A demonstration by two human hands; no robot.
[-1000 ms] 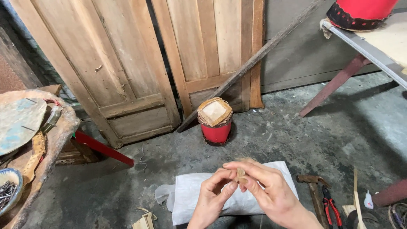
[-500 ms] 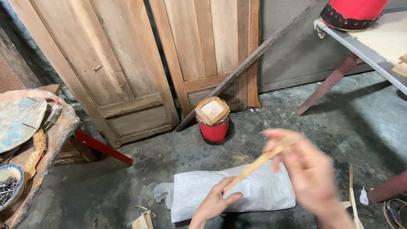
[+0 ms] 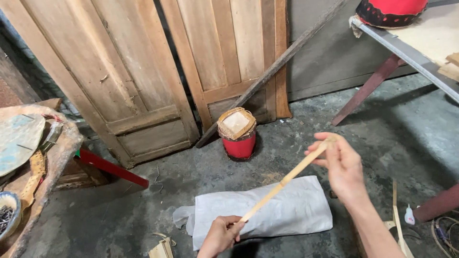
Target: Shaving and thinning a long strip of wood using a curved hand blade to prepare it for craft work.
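Observation:
A thin pale bamboo strip runs slantwise between my two hands. My left hand, low near the bottom edge, pinches its lower end. My right hand, raised and further right, grips its upper end between thumb and fingers. The strip is stretched straight above a white woven sack lying on the grey concrete floor. A small red drum with a tan skin top stands on the floor beyond the sack, apart from both hands.
Wooden door panels and a dark pole lean on the back wall. A cluttered wooden bench is at left, a table with red legs at right. More bamboo strips, a small white bottle and tools lie at bottom right.
My hands were together in front of me holding the strip; they have drawn apart, the right hand rising up and right, the left staying low, so the strip is stretched out between them.

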